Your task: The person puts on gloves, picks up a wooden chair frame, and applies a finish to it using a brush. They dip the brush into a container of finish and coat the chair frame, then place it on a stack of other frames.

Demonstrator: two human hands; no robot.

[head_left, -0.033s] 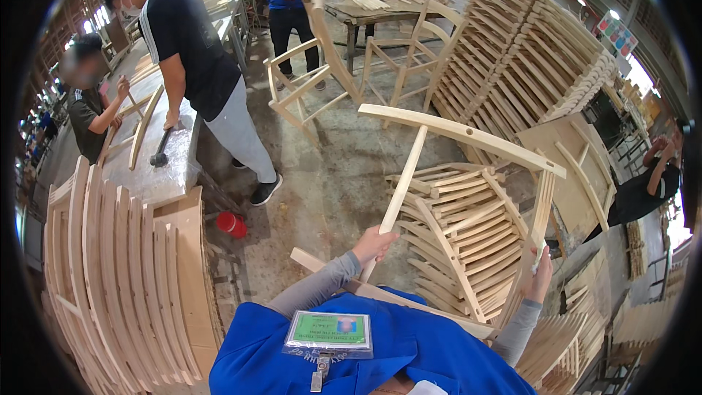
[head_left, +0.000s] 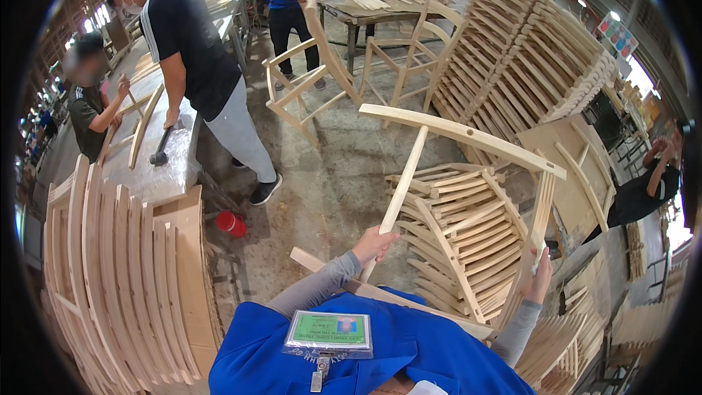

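Note:
A pale wooden chair frame [head_left: 468,135] is held up in front of my body. It has two long side pieces, a narrow crossbar and a wider rail at the right. My left hand [head_left: 374,245] is closed around the crossbar, close to the near side piece. At the wider rail, my right hand [head_left: 540,278] has its fingers curled against the outer edge. Something small and whitish shows by those fingers, too small to name. Part of the near side piece is hidden behind my left forearm and blue shirt.
Curved slatted wooden parts [head_left: 468,227] are stacked beneath the frame. More curved pieces [head_left: 102,271] stand at the left beside cardboard. A red container [head_left: 231,224] sits near the workbench [head_left: 164,179], where a person holds a black mallet [head_left: 159,157]. Chairs [head_left: 303,91] stand farther off.
My hands and the chair frame stay in place. In the background, a blue-shirted person's hand has come to the top of a chair, which has tipped slightly left.

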